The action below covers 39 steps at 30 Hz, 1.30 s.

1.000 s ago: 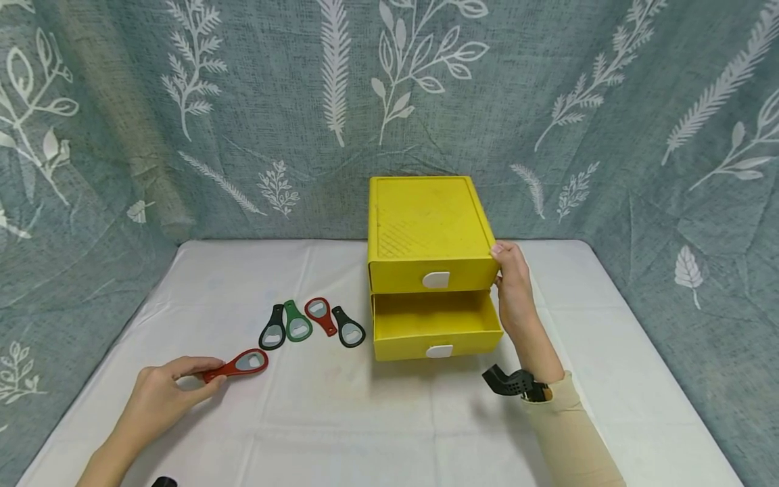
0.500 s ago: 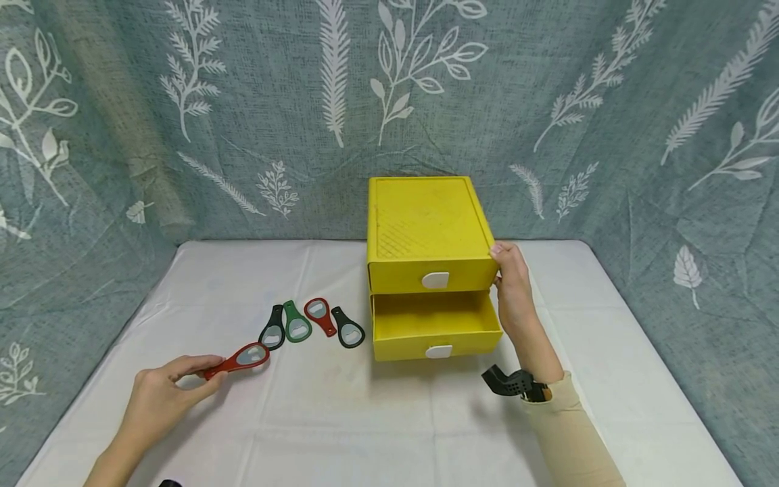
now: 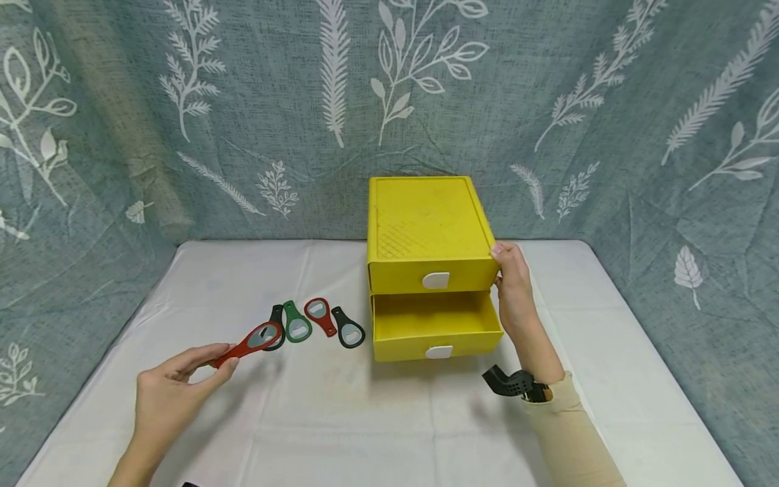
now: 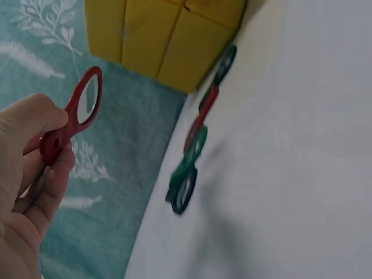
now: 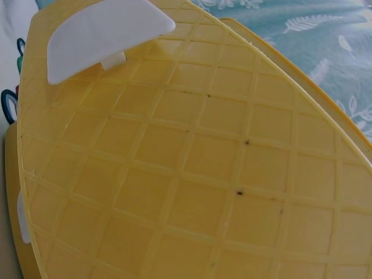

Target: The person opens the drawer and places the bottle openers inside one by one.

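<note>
My left hand (image 3: 176,389) pinches a red bottle opener (image 3: 258,338) by its handle end, raised above the white cloth. In the left wrist view, thumb and fingertips close on the red opener (image 4: 72,125), its metal head pointing away. It overlaps a black bottle opener (image 3: 277,314) in the head view. Beside that lie a green opener (image 3: 295,318), another red one (image 3: 324,321) and another black one (image 3: 343,323). With my right hand (image 3: 516,291) I grip the right front edge of a yellow drawer unit (image 3: 429,216). Its lower drawer (image 3: 402,348) is pulled out.
White handles mark the upper drawer (image 3: 395,276) and the lower one. A patterned blue-green curtain (image 3: 274,122) hangs behind the table (image 3: 341,433). The right wrist view is mostly filled by a yellow gridded panel (image 5: 186,157) with a white handle (image 5: 104,38).
My left hand has lifted the red bottle opener up off the cloth and moved it slightly right, over the nearest black one. The right hand and drawer unit have stayed put.
</note>
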### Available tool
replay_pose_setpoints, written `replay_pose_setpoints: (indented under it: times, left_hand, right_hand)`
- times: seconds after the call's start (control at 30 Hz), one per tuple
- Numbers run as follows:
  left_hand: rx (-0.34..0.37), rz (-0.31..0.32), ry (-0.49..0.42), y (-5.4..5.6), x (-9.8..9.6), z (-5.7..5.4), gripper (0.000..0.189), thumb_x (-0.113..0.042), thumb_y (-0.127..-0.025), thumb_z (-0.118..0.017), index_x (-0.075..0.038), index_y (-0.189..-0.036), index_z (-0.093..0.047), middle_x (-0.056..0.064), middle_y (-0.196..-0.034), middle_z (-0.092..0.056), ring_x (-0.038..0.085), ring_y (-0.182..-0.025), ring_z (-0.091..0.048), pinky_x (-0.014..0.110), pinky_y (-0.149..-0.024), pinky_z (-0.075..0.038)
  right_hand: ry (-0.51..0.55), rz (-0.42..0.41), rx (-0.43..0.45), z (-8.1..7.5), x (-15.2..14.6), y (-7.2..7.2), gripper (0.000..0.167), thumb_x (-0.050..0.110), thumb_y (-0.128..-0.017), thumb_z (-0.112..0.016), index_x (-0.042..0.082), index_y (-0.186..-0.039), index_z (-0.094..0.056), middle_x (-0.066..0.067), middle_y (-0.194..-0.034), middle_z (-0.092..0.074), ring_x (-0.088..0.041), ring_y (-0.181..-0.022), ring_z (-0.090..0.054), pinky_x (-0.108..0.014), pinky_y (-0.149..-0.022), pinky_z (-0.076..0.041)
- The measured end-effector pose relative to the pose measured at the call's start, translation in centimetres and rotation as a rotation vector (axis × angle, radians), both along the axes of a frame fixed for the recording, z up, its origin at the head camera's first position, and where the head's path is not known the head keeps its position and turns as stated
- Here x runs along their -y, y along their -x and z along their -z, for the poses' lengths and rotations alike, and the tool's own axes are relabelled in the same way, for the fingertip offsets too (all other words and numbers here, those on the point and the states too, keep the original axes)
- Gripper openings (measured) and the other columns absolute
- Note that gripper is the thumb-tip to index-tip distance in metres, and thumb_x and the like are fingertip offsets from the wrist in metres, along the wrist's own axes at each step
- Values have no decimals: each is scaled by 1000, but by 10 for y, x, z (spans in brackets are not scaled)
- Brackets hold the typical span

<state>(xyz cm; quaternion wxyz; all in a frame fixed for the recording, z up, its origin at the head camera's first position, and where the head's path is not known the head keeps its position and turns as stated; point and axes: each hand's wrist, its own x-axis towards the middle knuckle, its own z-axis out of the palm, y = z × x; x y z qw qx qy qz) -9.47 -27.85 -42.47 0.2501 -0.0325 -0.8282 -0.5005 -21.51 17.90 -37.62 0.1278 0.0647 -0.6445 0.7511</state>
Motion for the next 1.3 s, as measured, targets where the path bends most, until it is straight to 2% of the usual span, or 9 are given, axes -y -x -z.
replay_pose_setpoints:
  times: [0.13, 0.3, 0.37, 0.57, 0.7, 0.8, 1.03, 1.2, 1.3]
  left_hand:
    - [-53, 61, -96, 1, -23, -14, 28, 18, -71, -78, 10, -98, -73, 15, -91, -73, 9, -81, -67, 17, -85, -49]
    - [-115, 133, -153, -1, -51, -29, 26, 23, -71, -75, 15, -96, -71, 22, -89, -71, 12, -78, -65, 20, -85, -50]
    - [-148, 152, -158, 0, -58, -31, 27, 25, -70, -74, 15, -95, -71, 23, -86, -70, 13, -77, -64, 20, -84, -50]
    - [-259, 268, -204, 6, -76, -29, 30, 31, -66, -71, 18, -93, -69, 28, -81, -66, 13, -75, -63, 20, -81, -51]
    - [-265, 299, -209, 10, -86, -29, 30, 31, -66, -71, 18, -93, -69, 28, -81, -66, 14, -76, -64, 20, -80, -52]
    - [-242, 312, -202, 11, -94, -32, 30, 29, -67, -72, 17, -94, -69, 28, -85, -67, 14, -78, -64, 21, -79, -52]
    - [-285, 376, -178, 17, -113, -42, 31, 28, -66, -73, 15, -94, -71, 24, -83, -67, 17, -76, -61, 22, -79, -53]
    - [-281, 421, -148, 22, -125, -47, 32, 26, -66, -75, 11, -94, -72, 21, -86, -69, 19, -78, -61, 22, -76, -54]
    - [-282, 459, -147, 26, -134, -50, 31, 25, -67, -75, 10, -95, -72, 19, -87, -70, 20, -78, -62, 24, -78, -54]
  right_hand:
    - [2, 3, 4, -1, 0, 0, 21, 28, -97, -49, 8, -104, -49, -7, -110, -49, -21, -99, -46, -38, -85, -33]
    - [5, 1, 16, -1, 0, 0, 21, 29, -97, -50, 9, -105, -49, -7, -110, -49, -20, -99, -46, -37, -84, -33]
    - [7, -2, 17, -1, 0, 0, 22, 29, -96, -50, 9, -105, -49, -7, -110, -49, -21, -99, -46, -37, -85, -33]
    - [1, -3, 11, 0, -1, -1, 21, 29, -96, -50, 9, -103, -49, -8, -109, -50, -21, -100, -46, -38, -85, -33]
    - [-3, 0, 15, -1, -1, 0, 22, 29, -96, -50, 9, -105, -49, -7, -110, -50, -21, -100, -46, -38, -86, -33]
    - [-4, 1, 19, 0, -2, 1, 23, 30, -96, -50, 9, -106, -49, -7, -112, -49, -21, -101, -46, -38, -86, -33]
    - [-11, -9, 19, 0, -2, 0, 24, 30, -96, -50, 9, -107, -49, -8, -114, -49, -22, -102, -45, -39, -87, -33]
    - [-21, -11, 12, 0, -3, 1, 25, 30, -96, -50, 8, -108, -49, -8, -113, -49, -22, -101, -45, -39, -85, -32]
    - [-26, -8, 13, 0, -4, 1, 24, 30, -96, -49, 9, -107, -49, -9, -113, -49, -23, -102, -45, -40, -86, -32]
